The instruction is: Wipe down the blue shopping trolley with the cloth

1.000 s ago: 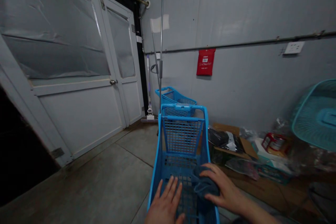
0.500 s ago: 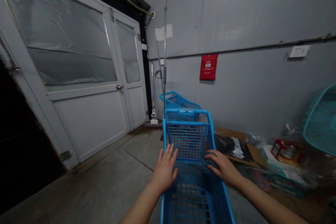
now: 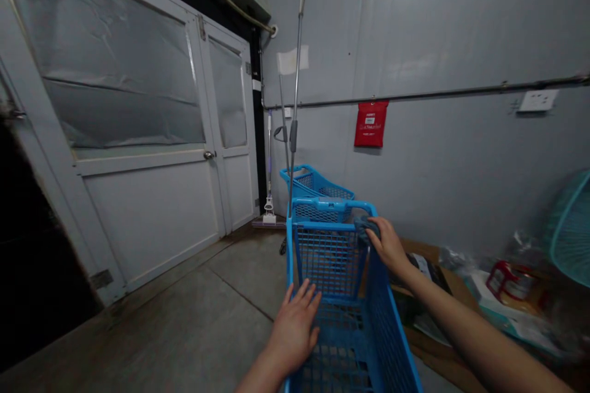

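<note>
A blue plastic shopping cart point(image 3: 389, 313) stands in front of me, its basket holding nothing that I can see. My right hand point(image 3: 385, 239) presses a bunched grey-blue cloth point(image 3: 364, 230) against the top right corner of the cart's back grid panel point(image 3: 328, 261), just below the handle point(image 3: 329, 202). Fingers spread, my left hand point(image 3: 297, 322) is at the left rim of the basket and holds nothing. Whether its palm rests on the rim is hidden.
Behind stands a second blue cart point(image 3: 318, 181), with poles and a mop point(image 3: 270, 209) near it. White doors point(image 3: 152, 215) are at left. An open cardboard box point(image 3: 454, 291), a red tin point(image 3: 507, 282) and a teal fan point(image 3: 574, 227) are at right. A red pouch point(image 3: 371, 124) hangs on the wall.
My right hand has moved up with the cloth, from the lower right of the grid panel to its top right corner. My left hand stays by the left rim, slightly lower in view.
</note>
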Available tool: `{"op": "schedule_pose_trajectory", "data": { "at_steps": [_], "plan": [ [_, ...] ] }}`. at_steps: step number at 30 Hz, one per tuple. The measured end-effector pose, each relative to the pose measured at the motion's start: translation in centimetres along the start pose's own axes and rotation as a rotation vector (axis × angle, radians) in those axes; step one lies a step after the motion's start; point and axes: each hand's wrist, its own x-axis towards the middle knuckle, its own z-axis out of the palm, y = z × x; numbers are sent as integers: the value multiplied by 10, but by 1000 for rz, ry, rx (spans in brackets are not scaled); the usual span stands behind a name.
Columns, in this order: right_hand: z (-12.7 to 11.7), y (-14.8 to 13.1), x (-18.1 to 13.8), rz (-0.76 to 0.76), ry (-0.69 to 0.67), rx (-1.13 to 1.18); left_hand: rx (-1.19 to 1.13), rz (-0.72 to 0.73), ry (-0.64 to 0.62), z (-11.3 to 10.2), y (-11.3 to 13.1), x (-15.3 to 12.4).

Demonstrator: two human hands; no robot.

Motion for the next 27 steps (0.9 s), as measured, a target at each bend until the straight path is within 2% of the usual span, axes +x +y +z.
{"op": "schedule_pose_trajectory", "data": {
  "at_steps": [2,4,9,11,17,20,23,27],
  "plan": [
    [15,-1,28,54,8,-74,-51,12,1,2,-2,-3],
    [32,-5,42,93,-35,-112,-90,21,3,4,-4,-6],
    [72,-28,40,168,-161,-218,-122,31,-31,5,-3,-5],
    [84,-47,39,120,-209,-235,-121,39,-49,4,0,-2],
    [125,-123,52,-155,-340,-185,-137,63,-150,7,15,10],
    [139,-142,56,-243,-363,-151,-154,20,-170,11,21,13],
    [137,-130,54,-253,-365,-135,-177,-22,-153,13,24,11],
    [111,-74,45,-139,-326,-162,-185,-22,-116,14,25,7]
  ]
}}
